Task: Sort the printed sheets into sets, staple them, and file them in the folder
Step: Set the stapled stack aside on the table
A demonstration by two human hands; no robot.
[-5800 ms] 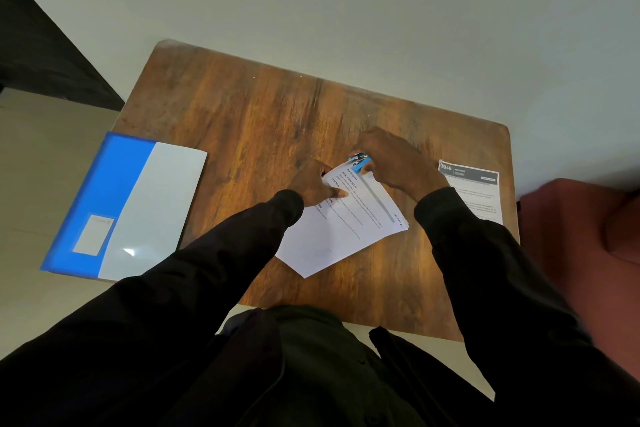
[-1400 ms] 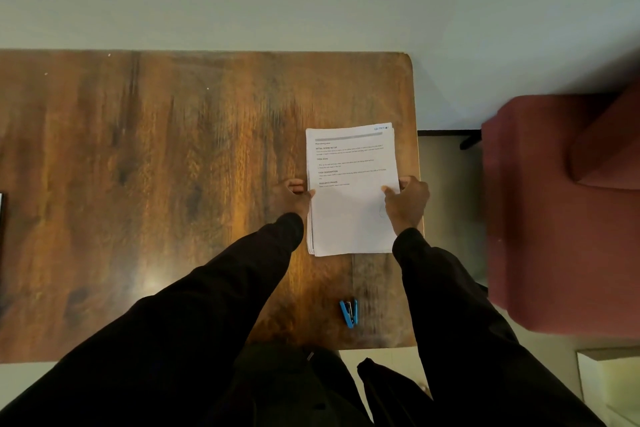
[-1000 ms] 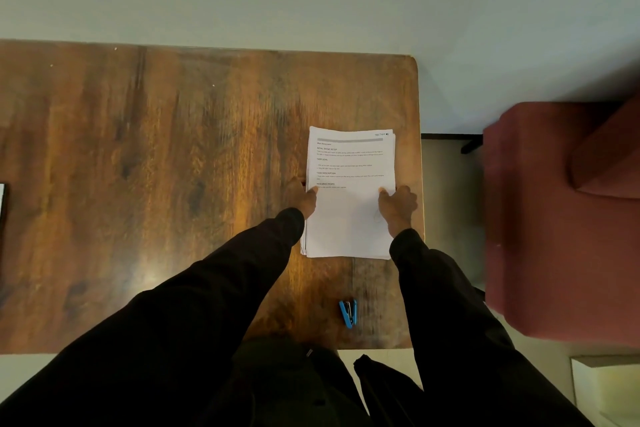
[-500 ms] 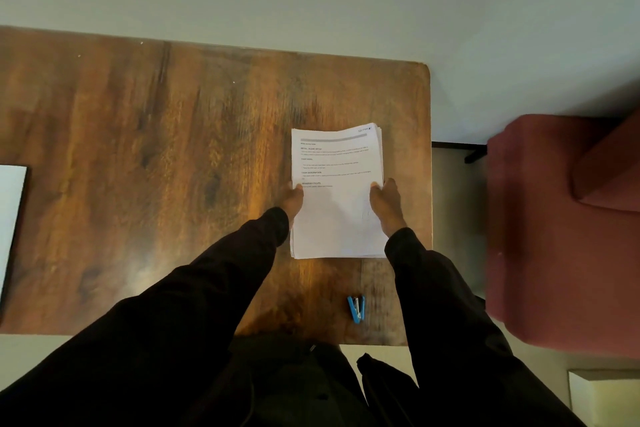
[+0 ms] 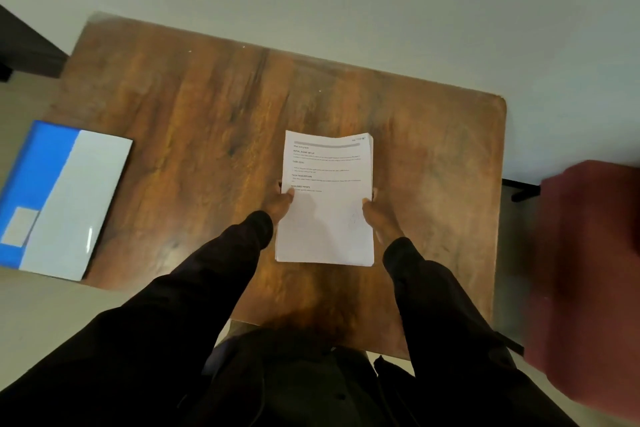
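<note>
A stack of printed white sheets is held over the middle of the wooden table, text side up. My left hand pinches its left edge, thumb on top. My right hand pinches the right edge the same way. A blue and white folder lies shut at the table's left edge, partly overhanging it. The blue stapler is not in view.
A dark red armchair stands close to the table's right side, blurred. A pale wall runs behind the table. A dark piece of furniture sits at the far left.
The stack, held in both hands, has moved left from the table's right end toward the middle. The view swung left, bringing the folder in and losing the stapler.
</note>
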